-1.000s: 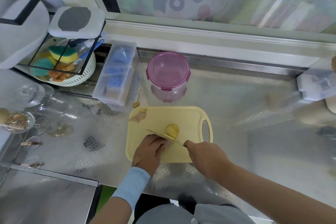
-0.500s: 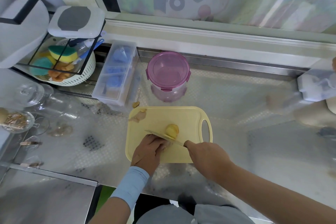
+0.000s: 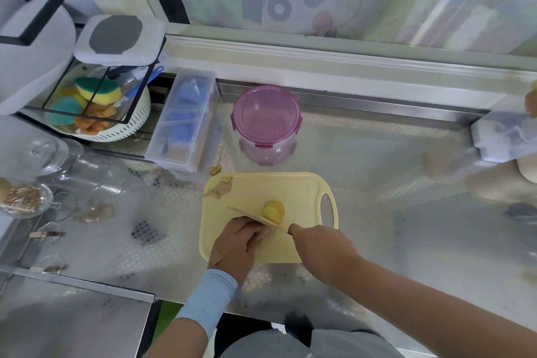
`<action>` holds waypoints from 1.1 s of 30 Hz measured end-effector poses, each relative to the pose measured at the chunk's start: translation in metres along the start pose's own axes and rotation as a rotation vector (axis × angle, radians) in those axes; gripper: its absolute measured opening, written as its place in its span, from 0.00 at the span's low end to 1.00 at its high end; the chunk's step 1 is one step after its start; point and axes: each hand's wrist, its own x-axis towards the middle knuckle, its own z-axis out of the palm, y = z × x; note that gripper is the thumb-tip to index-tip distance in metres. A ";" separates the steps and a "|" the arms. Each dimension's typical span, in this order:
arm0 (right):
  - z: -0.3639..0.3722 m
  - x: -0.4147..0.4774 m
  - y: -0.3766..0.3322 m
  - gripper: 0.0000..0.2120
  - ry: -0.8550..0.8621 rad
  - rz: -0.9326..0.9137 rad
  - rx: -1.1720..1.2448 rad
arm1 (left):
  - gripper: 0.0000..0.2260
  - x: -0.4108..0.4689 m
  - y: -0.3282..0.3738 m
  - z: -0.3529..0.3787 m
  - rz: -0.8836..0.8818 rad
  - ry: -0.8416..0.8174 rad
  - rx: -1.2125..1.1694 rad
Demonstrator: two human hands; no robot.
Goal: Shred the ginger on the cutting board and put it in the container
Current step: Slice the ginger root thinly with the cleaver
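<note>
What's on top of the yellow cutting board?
A yellow ginger chunk, the knife held by the right hand beside it, and ginger scraps at the far left corner. The left hand holds a pale ginger piece; its fingers cover most of it.

Pale blue left sleeve [image 3: 207, 298], grey clothing [image 3: 319, 343]

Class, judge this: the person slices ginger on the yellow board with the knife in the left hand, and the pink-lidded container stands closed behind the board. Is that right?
No: the head view shows the knife in the right hand; the left hand steadies the ginger. The rest stands.
</note>
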 end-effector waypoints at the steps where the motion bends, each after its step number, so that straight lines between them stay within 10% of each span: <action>1: 0.001 0.002 0.000 0.15 -0.002 0.000 0.008 | 0.11 0.000 -0.001 0.000 -0.006 -0.002 -0.003; 33: 0.022 0.038 -0.010 0.06 -0.004 0.009 0.119 | 0.12 -0.001 -0.010 0.003 0.064 -0.019 0.012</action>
